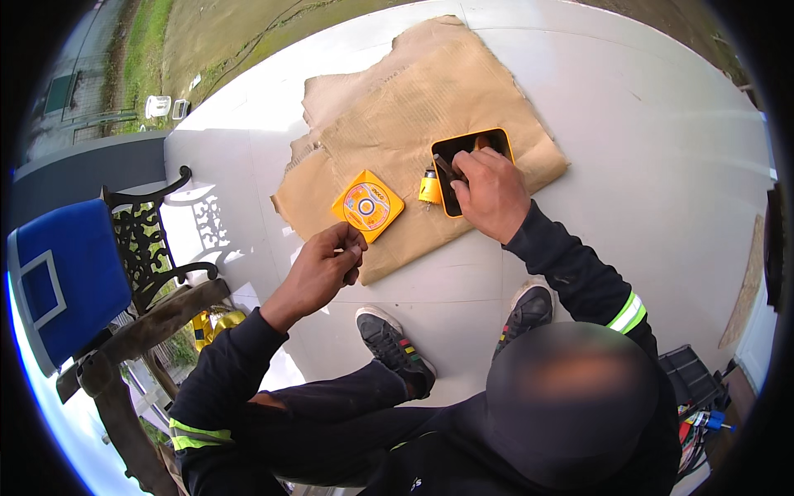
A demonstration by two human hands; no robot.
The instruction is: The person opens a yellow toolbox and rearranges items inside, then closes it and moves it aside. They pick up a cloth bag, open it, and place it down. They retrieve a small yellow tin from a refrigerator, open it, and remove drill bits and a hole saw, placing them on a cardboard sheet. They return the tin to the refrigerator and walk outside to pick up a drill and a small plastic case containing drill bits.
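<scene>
My right hand (495,188) is closed over the near right part of a yellow-rimmed box (468,135) with a dark inside. Between its thumb and fingers sits a dark rod-like piece (444,166), pointing up and left across the box; its exact kind is unclear. Just left of the box stands a small yellow object with a dark top (429,188). Farther left lies a flat yellow square case (368,205) with a round printed label. Touching or very near its lower corner, my left hand (324,263) has its fingers pinched together; what they hold is hidden.
Brown cardboard (397,124) with torn edges lies under these things on a pale floor (612,157). At the left stand a metal-and-wood bench (149,223) and a blue cooler box (70,273). Tools and a dark crate (693,380) are at the lower right.
</scene>
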